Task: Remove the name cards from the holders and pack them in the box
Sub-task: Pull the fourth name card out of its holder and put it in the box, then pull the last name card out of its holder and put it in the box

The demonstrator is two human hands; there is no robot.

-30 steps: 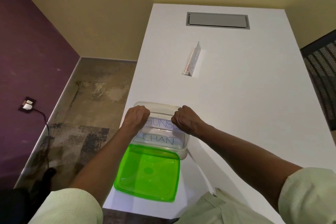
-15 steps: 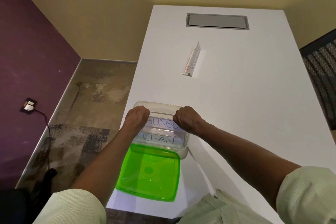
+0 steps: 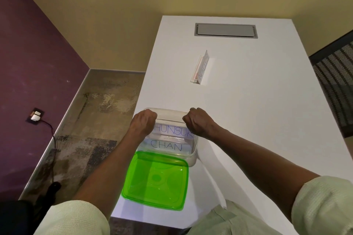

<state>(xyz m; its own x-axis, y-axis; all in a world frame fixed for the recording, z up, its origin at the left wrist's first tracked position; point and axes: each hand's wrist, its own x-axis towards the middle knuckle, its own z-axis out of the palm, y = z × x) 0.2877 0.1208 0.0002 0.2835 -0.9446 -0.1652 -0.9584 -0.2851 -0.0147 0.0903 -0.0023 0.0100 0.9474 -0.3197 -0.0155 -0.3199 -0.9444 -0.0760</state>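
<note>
A clear plastic box (image 3: 194,155) stands at the table's left edge. My left hand (image 3: 143,123) and my right hand (image 3: 198,123) hover over it with curled fingers, each gripping one end of a white name card (image 3: 172,133) lettered HUNSUR, held inside the box's opening. Below it, a second card (image 3: 168,146) reading CHAN lies in the box. Farther back on the table a clear holder (image 3: 200,68) stands with a name card in it.
The box's green lid (image 3: 155,179) lies upside down just in front of the box, near the table's front edge. A grey cable hatch (image 3: 226,30) is set in the far end of the white table (image 3: 257,101). A mesh chair (image 3: 336,74) stands at the right.
Both hands stay over the box holding the HUNSUR card; they have barely shifted. Nothing else has moved.
</note>
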